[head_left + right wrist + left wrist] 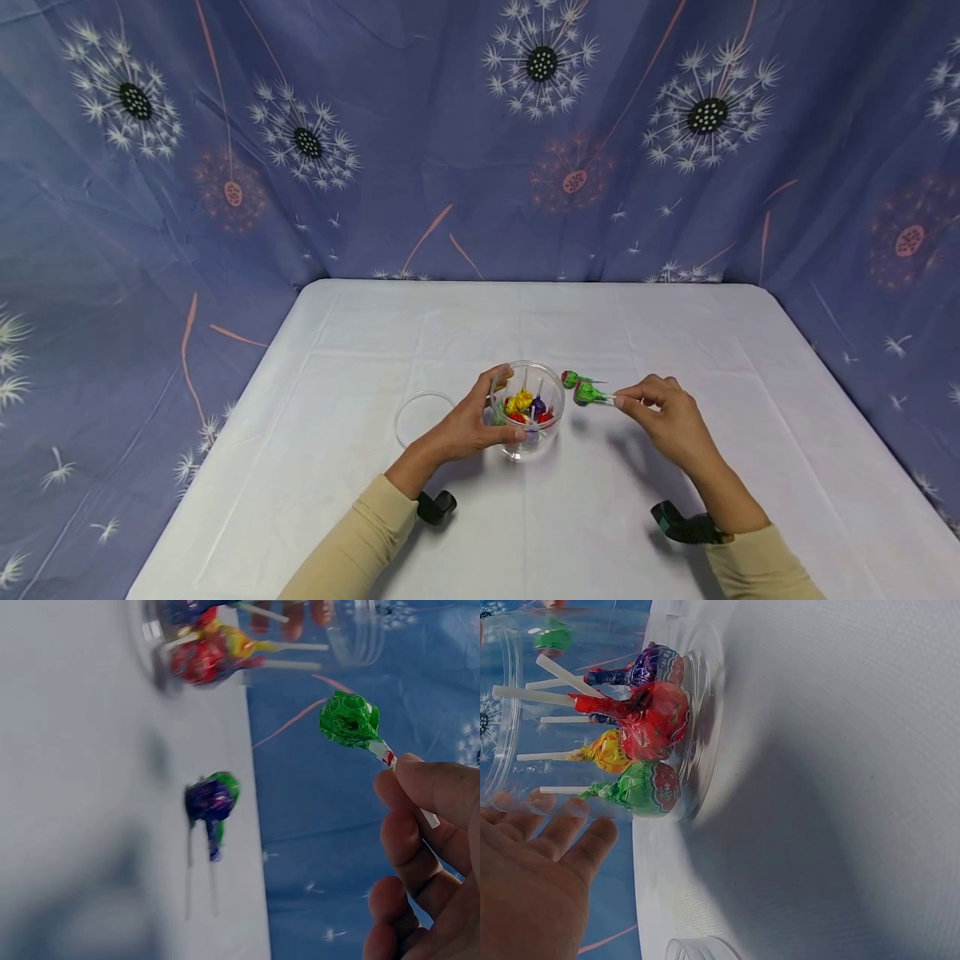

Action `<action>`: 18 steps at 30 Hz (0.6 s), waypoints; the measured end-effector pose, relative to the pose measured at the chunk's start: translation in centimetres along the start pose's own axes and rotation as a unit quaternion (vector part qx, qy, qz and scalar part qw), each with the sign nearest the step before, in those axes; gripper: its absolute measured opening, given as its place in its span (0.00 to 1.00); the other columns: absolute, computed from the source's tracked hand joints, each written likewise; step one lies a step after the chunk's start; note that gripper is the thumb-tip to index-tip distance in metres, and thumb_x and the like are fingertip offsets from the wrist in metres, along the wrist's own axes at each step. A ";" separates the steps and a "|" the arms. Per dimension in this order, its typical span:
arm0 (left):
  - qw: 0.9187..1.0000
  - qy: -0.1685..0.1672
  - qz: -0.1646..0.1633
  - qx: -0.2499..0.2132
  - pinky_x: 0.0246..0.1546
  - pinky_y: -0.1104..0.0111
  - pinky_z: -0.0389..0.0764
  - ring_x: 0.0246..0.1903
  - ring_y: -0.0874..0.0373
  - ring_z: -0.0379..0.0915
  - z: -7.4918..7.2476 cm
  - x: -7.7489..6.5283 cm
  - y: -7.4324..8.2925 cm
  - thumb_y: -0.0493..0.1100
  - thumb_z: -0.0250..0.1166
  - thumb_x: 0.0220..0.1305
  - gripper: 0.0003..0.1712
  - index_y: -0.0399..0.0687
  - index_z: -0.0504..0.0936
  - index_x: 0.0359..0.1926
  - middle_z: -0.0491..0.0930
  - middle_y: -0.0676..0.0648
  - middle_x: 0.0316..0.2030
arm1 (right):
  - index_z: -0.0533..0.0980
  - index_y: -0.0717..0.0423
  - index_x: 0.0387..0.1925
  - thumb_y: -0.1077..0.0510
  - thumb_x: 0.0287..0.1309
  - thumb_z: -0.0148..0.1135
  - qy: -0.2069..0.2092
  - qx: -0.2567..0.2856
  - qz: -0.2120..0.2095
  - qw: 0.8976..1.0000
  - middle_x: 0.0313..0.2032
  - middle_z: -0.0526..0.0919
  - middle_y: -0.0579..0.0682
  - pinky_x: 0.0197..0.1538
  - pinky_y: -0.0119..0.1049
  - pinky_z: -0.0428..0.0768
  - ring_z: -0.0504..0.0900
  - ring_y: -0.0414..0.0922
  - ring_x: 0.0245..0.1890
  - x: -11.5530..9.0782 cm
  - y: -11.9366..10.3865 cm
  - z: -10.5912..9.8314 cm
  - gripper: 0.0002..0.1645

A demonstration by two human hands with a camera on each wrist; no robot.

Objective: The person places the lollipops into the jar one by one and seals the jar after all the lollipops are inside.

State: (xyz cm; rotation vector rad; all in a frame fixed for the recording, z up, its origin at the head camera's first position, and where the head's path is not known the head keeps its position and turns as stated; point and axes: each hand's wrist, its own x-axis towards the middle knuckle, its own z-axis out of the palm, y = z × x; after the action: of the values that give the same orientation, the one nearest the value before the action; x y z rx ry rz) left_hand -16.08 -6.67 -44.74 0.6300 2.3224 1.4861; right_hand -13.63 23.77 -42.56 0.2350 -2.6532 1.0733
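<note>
I am at a white-covered worktop, with both hands working about midway between its left and right edges. My left hand grasps a clear jar, thumb across the side nearest me and fingers round the side toward the worktop's left edge. The jar's mouth is uncovered; I cannot tell whether its base touches the worktop or is just above it.

Inside are wrapped lollipops, mostly with their sticks pointing up toward the mouth: red, yellow, purple and green wrappers show through the wall.

My right hand pinches a green lollipop by its white stick, between thumb and forefinger. Its round head points toward the jar, raised above the worktop and just outside the jar on the side toward the right edge.

Beyond it, toward the far edge, a second green lollipop and a purple lollipop lie close together on the worktop. On the jar's other side, toward the left edge, lies a clear round lid.

I wear beige sleeves, with a black device at each wrist. Past the far edge hangs a blue curtain printed with dandelions.
</note>
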 end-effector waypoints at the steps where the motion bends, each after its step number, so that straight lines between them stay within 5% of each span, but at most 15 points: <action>1: 1.000 0.000 0.001 -0.001 0.70 0.51 0.58 0.70 0.46 0.53 0.0 0.0 0.0 0.56 0.71 0.52 0.54 0.69 0.45 0.71 0.53 0.50 0.71 | 0.86 0.50 0.31 0.55 0.55 0.66 0.003 0.002 -0.004 1.000 0.24 0.78 0.39 0.33 0.30 0.63 0.65 0.37 0.31 0.1 -0.2 -0.1 0.05; 18: 1.000 0.001 0.004 0.000 0.71 0.54 0.57 0.71 0.53 0.52 0.0 -0.1 0.0 0.54 0.70 0.53 0.54 0.67 0.45 0.72 0.53 0.52 0.71 | 0.85 0.47 0.33 0.55 0.57 0.65 0.002 0.058 -0.030 0.998 0.25 0.77 0.40 0.36 0.32 0.65 0.66 0.39 0.34 1.9 -4.2 0.0 0.05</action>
State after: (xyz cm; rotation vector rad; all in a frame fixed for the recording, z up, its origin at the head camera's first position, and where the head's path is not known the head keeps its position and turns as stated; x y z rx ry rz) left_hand -16.01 -6.71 -44.71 0.6386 2.3238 1.4908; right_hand -14.46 20.69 -39.26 0.3345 -2.5659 1.2093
